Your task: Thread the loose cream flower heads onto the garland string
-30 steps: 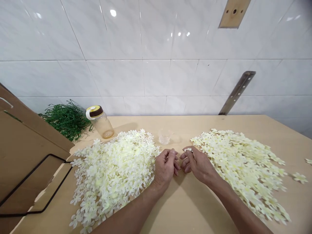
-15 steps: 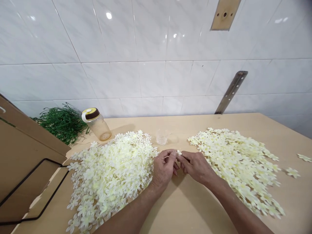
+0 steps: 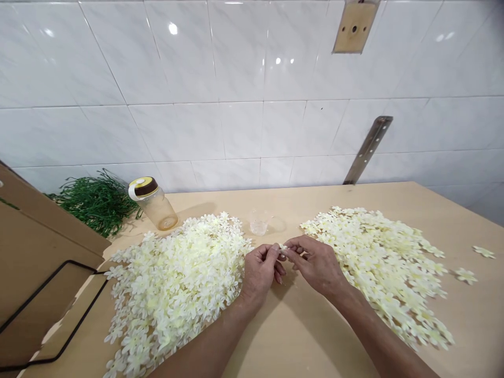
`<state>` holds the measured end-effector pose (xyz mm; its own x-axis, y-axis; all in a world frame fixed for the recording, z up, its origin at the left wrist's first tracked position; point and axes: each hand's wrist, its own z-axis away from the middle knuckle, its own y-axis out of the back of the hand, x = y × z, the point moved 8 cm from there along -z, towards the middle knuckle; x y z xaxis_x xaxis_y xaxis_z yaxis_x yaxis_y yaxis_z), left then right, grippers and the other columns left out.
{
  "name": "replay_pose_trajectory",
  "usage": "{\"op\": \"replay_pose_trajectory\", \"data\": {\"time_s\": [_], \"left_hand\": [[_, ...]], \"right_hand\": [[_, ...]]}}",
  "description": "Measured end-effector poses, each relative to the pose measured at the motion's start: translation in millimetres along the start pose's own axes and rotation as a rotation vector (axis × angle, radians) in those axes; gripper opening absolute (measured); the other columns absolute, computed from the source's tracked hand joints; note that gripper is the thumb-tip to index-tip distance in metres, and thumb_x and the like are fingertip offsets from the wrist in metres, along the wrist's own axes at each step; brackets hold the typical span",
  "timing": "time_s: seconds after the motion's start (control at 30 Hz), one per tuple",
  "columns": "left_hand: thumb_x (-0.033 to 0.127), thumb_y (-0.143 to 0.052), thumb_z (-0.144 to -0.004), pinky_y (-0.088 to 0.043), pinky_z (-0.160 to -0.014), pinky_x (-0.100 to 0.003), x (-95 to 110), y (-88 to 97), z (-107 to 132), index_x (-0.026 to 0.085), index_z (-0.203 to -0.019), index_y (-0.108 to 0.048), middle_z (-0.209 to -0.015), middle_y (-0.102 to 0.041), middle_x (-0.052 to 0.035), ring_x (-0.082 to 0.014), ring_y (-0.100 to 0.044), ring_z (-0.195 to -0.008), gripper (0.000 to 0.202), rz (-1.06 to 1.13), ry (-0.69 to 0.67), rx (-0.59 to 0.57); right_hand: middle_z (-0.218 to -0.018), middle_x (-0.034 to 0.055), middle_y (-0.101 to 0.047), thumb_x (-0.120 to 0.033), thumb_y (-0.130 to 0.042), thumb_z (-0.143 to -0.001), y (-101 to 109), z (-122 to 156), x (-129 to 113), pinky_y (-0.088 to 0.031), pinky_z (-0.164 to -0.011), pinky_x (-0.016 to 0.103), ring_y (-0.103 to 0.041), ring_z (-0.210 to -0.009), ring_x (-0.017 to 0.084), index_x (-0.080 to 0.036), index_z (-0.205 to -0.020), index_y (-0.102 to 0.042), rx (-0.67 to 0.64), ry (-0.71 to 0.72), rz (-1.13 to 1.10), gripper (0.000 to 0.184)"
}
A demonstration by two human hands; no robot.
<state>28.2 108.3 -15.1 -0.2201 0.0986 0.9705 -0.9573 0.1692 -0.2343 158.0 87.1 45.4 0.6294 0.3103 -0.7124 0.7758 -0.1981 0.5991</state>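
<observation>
Between two heaps of artificial flowers, both of my hands meet over the table. My left hand (image 3: 260, 270) is closed, its thumb and forefinger pinching a small white flower (image 3: 282, 247). From the other side, my right hand (image 3: 313, 260) pinches at the same flower with thumb and fingertips; most of it is covered by fingers. A dense pile of white-yellow flowers (image 3: 181, 283) lies left of my left hand. To the right of my right hand spreads a flatter pile of similar flowers (image 3: 388, 268). Just beyond the hands stands a small clear cup (image 3: 259, 226).
At the back left, a bottle (image 3: 157, 207) with a brown and yellow lid stands beside green plastic stems (image 3: 96, 202). A cardboard box (image 3: 35, 262) and a black wire frame (image 3: 65, 349) occupy the left edge. Two loose flowers (image 3: 466, 275) lie far right. A tiled wall (image 3: 236, 126) rises behind.
The whole view has shifted slightly. My right hand's fingers have lifted and bent more over the flower, while my left hand keeps its pinch.
</observation>
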Motion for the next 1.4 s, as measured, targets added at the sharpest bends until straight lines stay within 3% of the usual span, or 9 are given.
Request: {"op": "replay_pose_trajectory", "data": {"time_s": [0.2,0.3,0.43,0.6,0.9,1.07,1.17,1.27,1.4], "left_hand": [[0.050,-0.064,-0.081,-0.041,-0.036,-0.020,2.6,-2.4,1.5,0.014,-0.076,-0.065,-0.057,-0.062,-0.0008,-0.0099,-0.051,-0.038,0.036,-0.010,-0.003,-0.013],[0.048,-0.066,-0.079,-0.043,-0.037,-0.021,5.1,0.0,0.0,0.015,-0.080,-0.065,-0.062,-0.064,-0.0008,-0.0102,-0.053,-0.041,0.033,0.028,-0.018,0.024],[0.049,-0.068,-0.077,-0.043,-0.038,-0.021,3.4,3.4,-2.3,0.016,-0.084,-0.065,-0.060,-0.064,0.0002,-0.0102,-0.053,-0.040,0.034,0.075,-0.007,0.063],[0.052,-0.066,-0.078,-0.041,-0.038,-0.020,-0.6,-0.3,-3.4,0.015,-0.075,-0.061,-0.047,-0.058,0.0010,-0.0100,-0.050,-0.037,0.037,0.097,0.047,0.004],[0.054,-0.060,-0.082,-0.042,-0.037,-0.021,2.0,-4.5,1.2,0.015,-0.072,-0.060,-0.050,-0.057,-0.0007,-0.0116,-0.052,-0.041,0.040,0.094,0.047,-0.050],[0.052,-0.066,-0.077,-0.039,-0.037,-0.020,3.7,-7.1,1.4,0.014,-0.071,-0.062,-0.049,-0.058,-0.0005,-0.0090,-0.048,-0.037,0.039,0.057,0.058,-0.090],[0.050,-0.068,-0.076,-0.035,-0.036,-0.018,1.5,-5.7,-1.9,0.014,-0.070,-0.060,-0.050,-0.056,0.0002,-0.0080,-0.047,-0.038,0.037,0.132,0.089,-0.098],[0.048,-0.066,-0.079,-0.031,-0.034,-0.017,-2.7,-5.7,-5.0,0.015,-0.069,-0.056,-0.047,-0.054,0.0010,-0.0070,-0.044,-0.036,0.036,0.257,0.141,-0.122],[0.046,-0.062,-0.084,-0.028,-0.032,-0.017,-4.5,-10.2,-4.3,0.015,-0.072,-0.056,-0.046,-0.055,0.0009,-0.0061,-0.040,-0.033,0.034,0.281,0.173,-0.185]], "right_hand": [[-0.077,0.0039,-0.068,-0.033,-0.058,-0.089,1.8,0.6,-7.9,-0.054,-0.061,0.027,-0.065,-0.068,0.017,-0.022,-0.083,-0.068,-0.010,0.013,0.022,0.016],[-0.089,0.0059,-0.067,-0.032,-0.059,-0.088,-1.2,0.4,-5.4,-0.057,-0.061,0.027,-0.066,-0.077,0.018,-0.021,-0.095,-0.066,-0.009,-0.003,-0.056,0.015],[-0.096,0.0083,-0.065,-0.039,-0.062,-0.084,-9.6,0.7,12.1,-0.060,-0.054,0.026,-0.067,-0.084,0.020,-0.020,-0.114,-0.059,-0.047,-0.182,-0.305,0.036],[-0.082,0.0054,-0.067,-0.042,-0.067,-0.081,-14.6,1.1,14.7,-0.061,-0.057,0.029,-0.067,-0.074,0.019,-0.019,-0.109,-0.065,-0.091,-0.207,-0.376,0.037],[-0.064,0.0012,-0.070,-0.041,-0.064,-0.084,-7.3,0.8,2.0,-0.055,-0.051,0.026,-0.064,-0.050,0.015,-0.022,-0.086,-0.071,-0.045,-0.147,-0.231,0.021],[-0.051,-0.0018,-0.062,-0.043,-0.064,-0.084,-3.1,1.7,5.9,-0.050,-0.045,0.023,-0.061,-0.044,0.014,-0.022,-0.074,-0.071,0.002,-0.201,-0.190,0.025],[-0.066,0.0009,-0.067,-0.041,-0.063,-0.085,-5.0,1.3,2.1,-0.055,-0.051,0.024,-0.063,-0.053,0.014,-0.021,-0.091,-0.072,-0.008,-0.137,-0.230,0.023],[-0.087,0.0052,-0.067,-0.038,-0.067,-0.083,-8.8,1.4,-2.4,-0.057,-0.056,0.025,-0.065,-0.070,0.016,-0.020,-0.114,-0.065,-0.035,-0.075,-0.271,0.036],[-0.091,0.0066,-0.065,-0.037,-0.065,-0.085,-9.3,1.3,-5.8,-0.055,-0.054,0.024,-0.063,-0.073,0.016,-0.023,-0.105,-0.069,-0.028,-0.024,-0.187,0.025]]}}
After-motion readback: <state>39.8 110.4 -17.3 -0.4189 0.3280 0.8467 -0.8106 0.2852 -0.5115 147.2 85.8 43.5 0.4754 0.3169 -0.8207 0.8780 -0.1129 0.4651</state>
